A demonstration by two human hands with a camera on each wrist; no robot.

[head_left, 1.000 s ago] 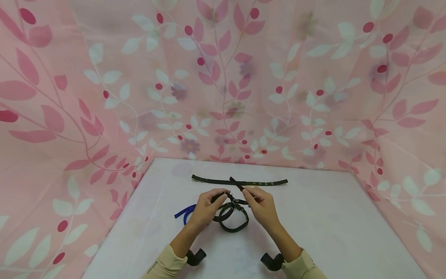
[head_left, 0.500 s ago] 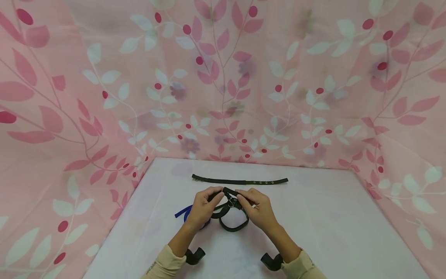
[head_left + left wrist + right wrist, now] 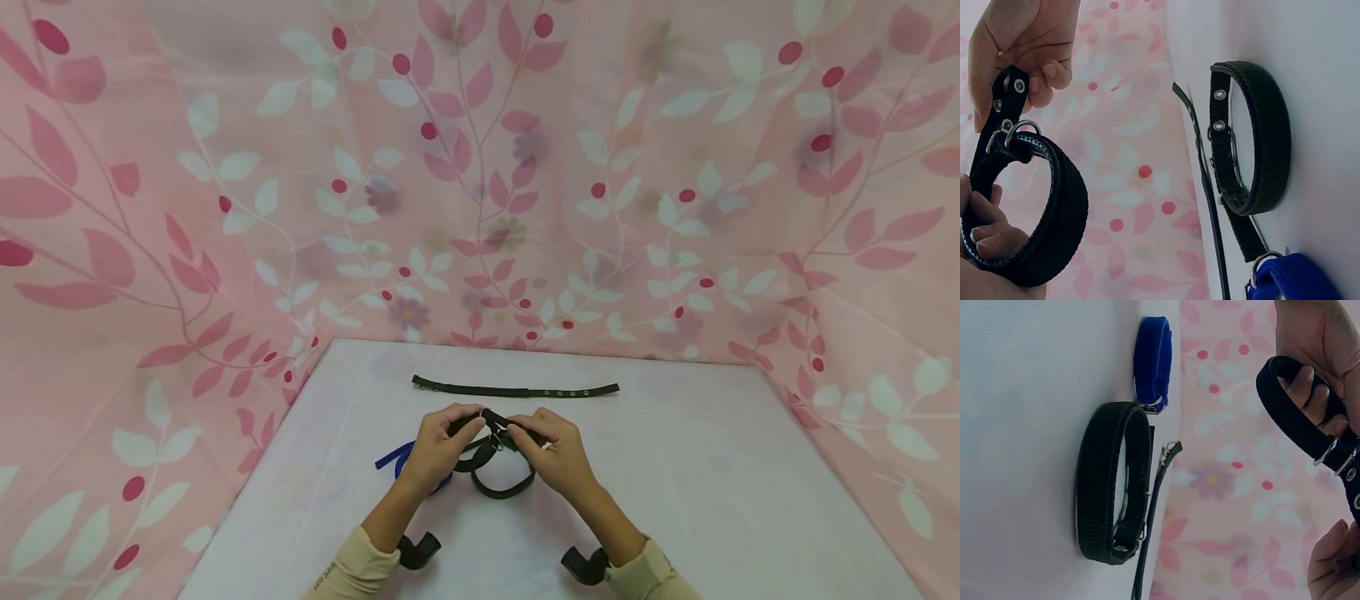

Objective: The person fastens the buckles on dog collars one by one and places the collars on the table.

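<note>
A black collar (image 3: pixel 1071 212) is held up between both hands, its strap passing through metal rings beside a buckle. My left hand (image 3: pixel 437 446) grips the looped part, with fingers through the loop in the left wrist view. My right hand (image 3: pixel 561 446) pinches the strap near its eyeletted end (image 3: pixel 1017 84). Below them on the table, a dark green collar (image 3: pixel 504 493) stands buckled into a loop. To its left a blue collar (image 3: pixel 1152 359) is also looped, partly hidden by my left hand in the head view.
Another dark green collar (image 3: pixel 480 389) lies stretched out flat beyond the hands, eyelets at its right end. The white table (image 3: pixel 712 467) is bounded by pink floral cloth (image 3: pixel 480 167) at the back and sides. Black wrist mounts (image 3: pixel 585 565) sit at both wrists.
The strap's free end, earlier pointing up across the far collar, has come down and now lies between the two hands. My right hand has shifted slightly; the collars on the table stay put.
</note>
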